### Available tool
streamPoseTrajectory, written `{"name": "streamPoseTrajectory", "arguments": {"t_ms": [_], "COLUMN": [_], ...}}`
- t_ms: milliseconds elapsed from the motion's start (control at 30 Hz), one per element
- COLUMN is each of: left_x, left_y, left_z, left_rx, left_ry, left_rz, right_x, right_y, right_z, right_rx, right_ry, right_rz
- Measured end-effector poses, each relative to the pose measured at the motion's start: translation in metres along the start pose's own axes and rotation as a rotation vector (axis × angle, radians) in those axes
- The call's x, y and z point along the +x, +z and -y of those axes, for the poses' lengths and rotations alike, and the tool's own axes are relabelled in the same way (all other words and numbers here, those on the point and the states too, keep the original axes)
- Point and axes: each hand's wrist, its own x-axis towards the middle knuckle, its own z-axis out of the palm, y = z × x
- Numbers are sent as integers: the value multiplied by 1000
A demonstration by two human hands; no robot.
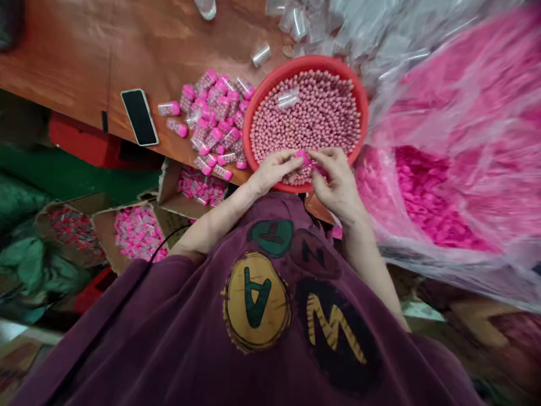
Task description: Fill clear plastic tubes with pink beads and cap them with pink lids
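Observation:
Over the near rim of a red basin [363, 113] full of small pink beads [313, 127], my two hands meet. My left hand [273, 169] pinches a bright pink cap [301, 154] between thumb and fingertips. The fingers of my right hand [338, 183] curl in against the same spot, with more pink plastic [319, 169] showing beneath them. Whether a vial is attached to the cap is hidden by the fingers. On the beads lies a clear vial [288, 98]. Left of the basin, bead-filled vials [222, 107] with pink caps are heaped.
A phone [140, 117] lies on the wooden table [169, 39]. Clear empty vials [261, 54] lie toward the back. On the right, a plastic bag [460, 107] holds pink caps [431, 197]. Boxes of pink pieces [139, 228] stand below the table at left.

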Motion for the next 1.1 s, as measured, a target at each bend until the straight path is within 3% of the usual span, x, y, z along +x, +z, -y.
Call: {"name": "streamPoseTrajectory", "arguments": {"t_ms": [200, 367, 500, 600, 700, 867, 1100], "left_x": [-2, -1, -3, -6, -9, -15, -20], "left_y": [-6, -13, -16, -7, 8, 20, 11], "left_z": [-11, -17, -15, -9, -4, -2, -2], "left_rx": [119, 159, 107, 28, -60, -114, -190], "left_ry": [24, 14, 11, -14, -38, -43, -39], "left_rz": [-7, 81, 102, 20, -87, -143, -145], "right_x": [-12, -12, -9, -8, -9, -7, 3], "right_y": [30, 38, 35, 33, 38, 47, 47], "right_z": [-23, -15, 8, 19, 17, 7, 17], "right_rx": [281, 306, -1, -292, -515, -580, -650], "right_ry": [277, 311, 159, 40, 58, 75, 32], "right_rz": [-213, -323, -147, 5, 63, 76, 125]}}
